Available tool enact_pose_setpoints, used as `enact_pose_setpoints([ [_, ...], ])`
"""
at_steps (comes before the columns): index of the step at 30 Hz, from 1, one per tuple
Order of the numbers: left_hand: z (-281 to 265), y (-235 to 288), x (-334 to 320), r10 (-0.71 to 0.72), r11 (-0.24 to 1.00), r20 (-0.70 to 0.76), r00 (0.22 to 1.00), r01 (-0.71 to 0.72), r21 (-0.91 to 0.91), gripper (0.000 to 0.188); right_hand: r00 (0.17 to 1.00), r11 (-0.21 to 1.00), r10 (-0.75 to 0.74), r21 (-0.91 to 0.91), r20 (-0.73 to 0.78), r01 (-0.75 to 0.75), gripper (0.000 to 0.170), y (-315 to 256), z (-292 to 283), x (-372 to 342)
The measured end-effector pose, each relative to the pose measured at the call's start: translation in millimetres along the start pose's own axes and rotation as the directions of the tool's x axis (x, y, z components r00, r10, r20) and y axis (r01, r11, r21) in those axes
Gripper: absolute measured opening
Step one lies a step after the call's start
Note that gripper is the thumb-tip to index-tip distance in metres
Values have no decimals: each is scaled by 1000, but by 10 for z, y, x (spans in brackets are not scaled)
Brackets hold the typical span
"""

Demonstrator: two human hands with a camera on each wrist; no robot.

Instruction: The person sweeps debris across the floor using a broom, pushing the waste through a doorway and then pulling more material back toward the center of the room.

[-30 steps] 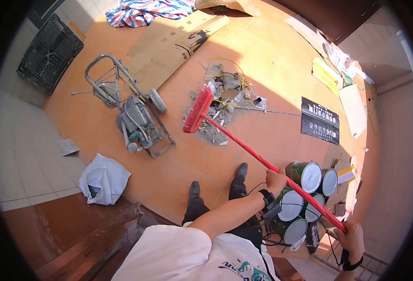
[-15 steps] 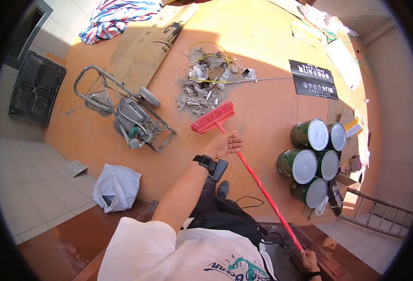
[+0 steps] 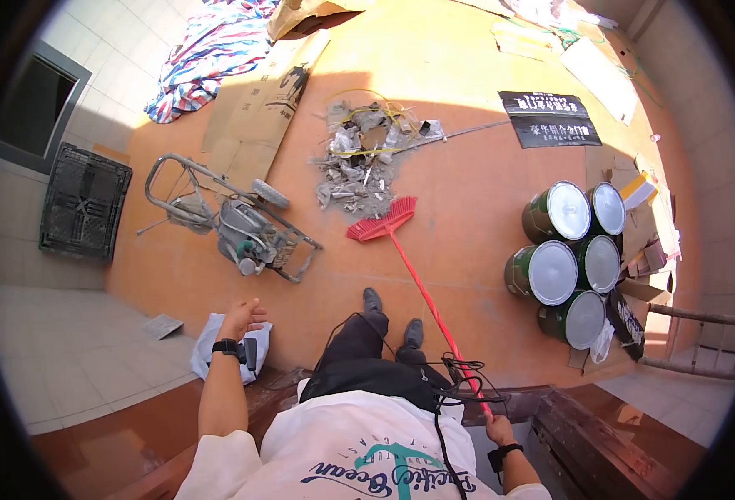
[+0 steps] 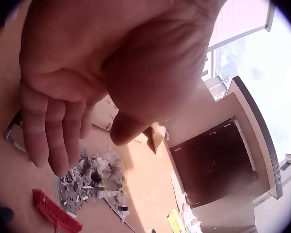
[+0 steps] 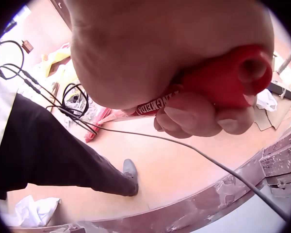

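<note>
My right hand (image 3: 499,429) grips the top end of a red broom (image 3: 426,296) by my right hip. In the right wrist view the fingers (image 5: 191,114) curl round the red handle end (image 5: 223,77), which has a hole in it. The bristle head (image 3: 382,222) is at the near edge of a pile of grey rubble and scraps (image 3: 355,171). My left hand (image 3: 244,319) is held out to the left with nothing in it, overlapping a white bag (image 3: 209,346) in the head view. Its fingers (image 4: 58,131) are extended in the left wrist view.
A grey wheeled machine (image 3: 242,229) stands left of the rubble. Several green paint buckets (image 3: 550,271) are grouped on the right. Flattened cardboard (image 3: 255,125) and a black printed sheet (image 3: 550,119) lie farther off. Black cables (image 3: 467,367) hang near the broom handle.
My left hand has let go of the broom handle and swung left. The right hand has come in toward my body, and the bristle head has shifted from over the rubble to its near edge.
</note>
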State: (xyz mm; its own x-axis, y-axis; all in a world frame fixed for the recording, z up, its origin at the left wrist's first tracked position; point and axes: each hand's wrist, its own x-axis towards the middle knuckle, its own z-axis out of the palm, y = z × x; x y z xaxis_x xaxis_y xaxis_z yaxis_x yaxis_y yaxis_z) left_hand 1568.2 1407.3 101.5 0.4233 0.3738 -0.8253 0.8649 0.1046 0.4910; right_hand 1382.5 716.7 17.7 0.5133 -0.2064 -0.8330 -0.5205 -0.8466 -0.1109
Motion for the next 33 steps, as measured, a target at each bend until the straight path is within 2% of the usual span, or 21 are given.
enact_pose_setpoints([
  [1, -87, -81, -29, -33, 998, -42, 999, 35, 61, 40, 1000, 999, -26, 19, -12, 27, 58, -173, 75, 75],
  [6, -627, -271, 70, -126, 990, -87, 988, 132, 58, 40, 1000, 997, 15, 76, -22, -13, 59, -650, 367, 365],
  [11, -1184, -334, 506, -248, 966, -66, 967, 252, 56, 41, 999, 982, 42, 184, -21, -37, 57, -1150, 441, 790],
  [13, -1365, -249, 673, -286, 955, -81, 955, 291, 62, 41, 999, 984, 46, 174, -26, -41, 57, -1575, 191, 818],
  [16, -1661, -199, 940, -304, 953, -63, 950, 303, -26, 37, 998, 986, 58, 161, -18, -54, 60, -2191, -99, 1017],
  [18, -1821, -254, 1040, -329, 944, -45, 943, 326, -57, 35, 999, 977, 49, 209, -10, -45, 61, -2757, -311, 1139],
  [22, -2048, -412, 1029, -361, 922, -55, 931, 347, -171, 32, 997, 982, -19, 184, -70, 32, 64, -3487, -353, 1565],
  [24, -2156, -542, 967, -378, 916, -88, 921, 359, -181, 32, 998, 969, 70, 238, -5, -67, 63, -4142, -613, 1652],
  [28, -2393, -788, 864, -399, 897, -102, 911, 365, -250, 34, 998, 936, 46, 348, 32, -54, 59, -5062, -848, 2233],
  [30, -2472, -907, 846, -419, 886, -86, 904, 386, -258, 35, 995, 927, 49, 368, 82, -76, 56, -5707, -1160, 2328],
  [31, -2488, -899, 847, -424, 880, -91, 901, 386, -277, 35, 994, 912, 16, 405, 109, -59, 54, -6008, -1308, 2413],
  [33, -2479, -785, 890, -453, 878, -51, 890, 435, -197, 37, 990, 892, -59, 453, 127, -5, 51, -6589, -1619, 2471],
])
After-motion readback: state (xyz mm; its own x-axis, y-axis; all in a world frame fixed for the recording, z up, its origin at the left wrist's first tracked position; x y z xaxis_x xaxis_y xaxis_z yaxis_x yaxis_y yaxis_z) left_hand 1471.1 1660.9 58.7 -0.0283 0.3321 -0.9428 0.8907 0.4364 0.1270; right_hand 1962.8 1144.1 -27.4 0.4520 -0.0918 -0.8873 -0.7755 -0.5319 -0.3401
